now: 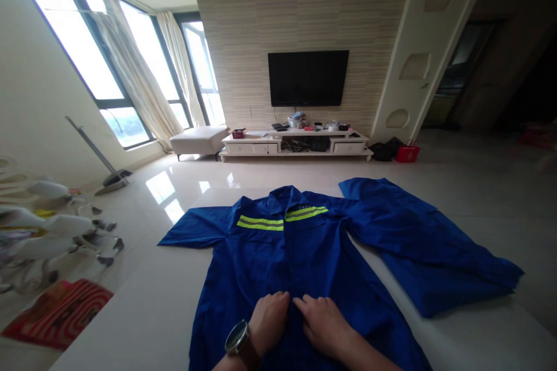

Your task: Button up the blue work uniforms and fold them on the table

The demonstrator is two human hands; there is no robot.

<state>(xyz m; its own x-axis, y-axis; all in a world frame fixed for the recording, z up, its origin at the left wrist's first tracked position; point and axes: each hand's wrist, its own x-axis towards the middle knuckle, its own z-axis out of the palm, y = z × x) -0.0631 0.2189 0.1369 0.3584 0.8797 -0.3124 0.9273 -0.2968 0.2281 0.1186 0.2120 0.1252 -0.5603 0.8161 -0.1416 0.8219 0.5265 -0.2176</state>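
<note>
A blue work jacket with yellow-green reflective stripes lies front up on a pale table, its collar at the far side. My left hand, with a watch on the wrist, has its fingers closed on the jacket's front, just left of the centre opening. Just right of that opening, my right hand is also closed on the cloth. The fingertips of both hands are close together but apart. One sleeve stretches left; the other reaches right over a second blue garment.
Beyond the table stand a white TV cabinet with small items, a white bench and a red bag. White chair-like pieces and a red mat are on the left floor. A dustpan leans near the window.
</note>
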